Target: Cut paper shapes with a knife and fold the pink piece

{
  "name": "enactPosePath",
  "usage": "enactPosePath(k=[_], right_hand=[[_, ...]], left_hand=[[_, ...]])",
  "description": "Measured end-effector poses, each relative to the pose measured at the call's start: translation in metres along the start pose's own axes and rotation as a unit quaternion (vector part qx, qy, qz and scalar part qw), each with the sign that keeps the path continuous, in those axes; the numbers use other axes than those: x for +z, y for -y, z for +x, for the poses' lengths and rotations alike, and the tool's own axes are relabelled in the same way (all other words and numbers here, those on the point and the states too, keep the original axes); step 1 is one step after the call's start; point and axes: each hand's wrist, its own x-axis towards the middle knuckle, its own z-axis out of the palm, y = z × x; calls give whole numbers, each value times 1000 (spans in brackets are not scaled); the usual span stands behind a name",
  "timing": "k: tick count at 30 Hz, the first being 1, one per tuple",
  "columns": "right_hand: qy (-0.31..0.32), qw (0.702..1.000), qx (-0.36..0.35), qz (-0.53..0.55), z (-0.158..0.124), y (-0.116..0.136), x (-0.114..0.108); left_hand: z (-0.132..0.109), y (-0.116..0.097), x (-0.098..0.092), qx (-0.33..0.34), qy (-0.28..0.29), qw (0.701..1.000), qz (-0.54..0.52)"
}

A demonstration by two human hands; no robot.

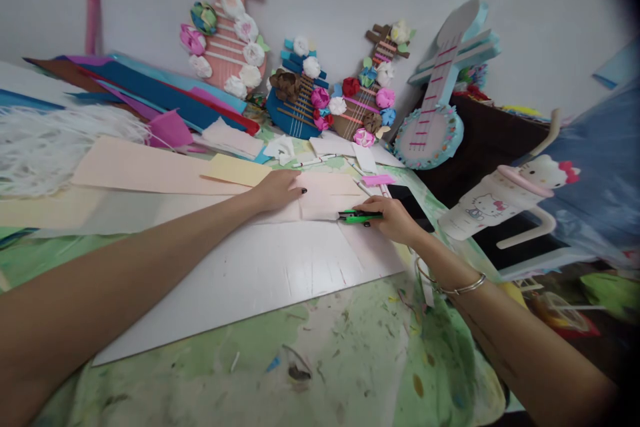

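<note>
Around the hands the worktop (350, 360), smeared with green and yellow paint, is crowded. At twelve o'clock four craft guitars decked with paper flowers lean on the wall: a pink guitar (227, 20), a blue guitar (297, 103), a brown guitar (365, 100) and a pale blue guitar (433, 120) at about one o'clock. At ten o'clock lies a fan of coloured sheets (150, 90), and at nine o'clock a heap of white fluffy fibre (55, 140). A yellow sheet (235, 170) lies just beside the left hand at eleven o'clock. A marker (315, 161) and a small pink block (377, 180) lie just past the hands. At three o'clock a cat-faced cup (493, 203) stands tilted, well apart from the work. Nothing covers the pale pink sheet (325, 197) except the hands themselves. It lies on a large white board (260, 273) at the middle of the worktop, looks thin and matt, and reaches from under the left hand across to the right. The left hand (277, 190) lies flat on it, fingers spread out and gripping nothing. The right hand (395, 219), with a thin bangle (460, 288) on its wrist, has its fingers closed round a green cutter (360, 217). The cutter lies nearly level, its tip pointing to nine o'clock over the sheet's near edge. Whether the tip touches the paper cannot be told.
</note>
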Motion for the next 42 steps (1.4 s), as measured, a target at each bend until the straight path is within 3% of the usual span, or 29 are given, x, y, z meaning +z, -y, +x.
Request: enactPosePath(k=[3, 11, 22, 32, 42], right_hand=[[1, 1000, 4, 5, -2, -3, 0], [2, 1000, -16, 2, 5, 2, 2], [11, 1000, -5, -10, 6, 6, 0], [-6, 1000, -4, 10, 7, 3, 3], [-7, 1000, -16, 13, 6, 0, 5]], left_hand=[[3, -1, -2, -24, 0, 1000, -9], [3, -6, 6, -12, -35, 999, -29], [1, -14, 9, 55, -51, 997, 1], [1, -7, 14, 61, -97, 993, 23], [0, -4, 15, 62, -85, 994, 8]])
